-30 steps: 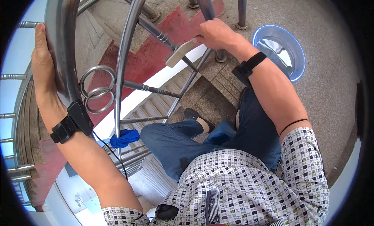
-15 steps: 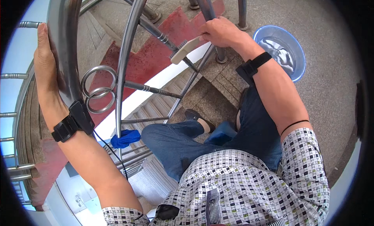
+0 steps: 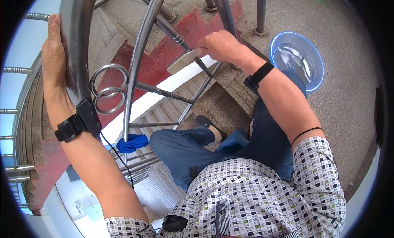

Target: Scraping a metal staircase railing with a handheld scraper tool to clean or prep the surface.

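Observation:
My left hand (image 3: 54, 53) is closed along the outer side of a thick, shiny metal handrail (image 3: 76, 45); its fingertips are partly hidden. A cream scrubbing brush (image 3: 182, 62) is pinched by its handle in my right hand (image 3: 222, 45). The brush's dark bristles face away from me, toward a slanting metal bar (image 3: 174, 35) of the railing. Whether they touch the bar I cannot tell. Two interlocked metal rings (image 3: 108, 87) sit between the handrail and a curved upright (image 3: 138, 49).
A translucent blue basin (image 3: 317, 63) with water stands on the speckled floor (image 3: 344, 111) at the right. A blue cloth (image 3: 133, 143) hangs on the railing near my knee. Beyond and below the bars are red-sided stairs (image 3: 158, 53) and a lower flight (image 3: 158, 109).
My right hand has moved left and nearer to me with the brush, whose head now lies flatter. The left hand keeps its hold on the handrail. The view has shifted slightly.

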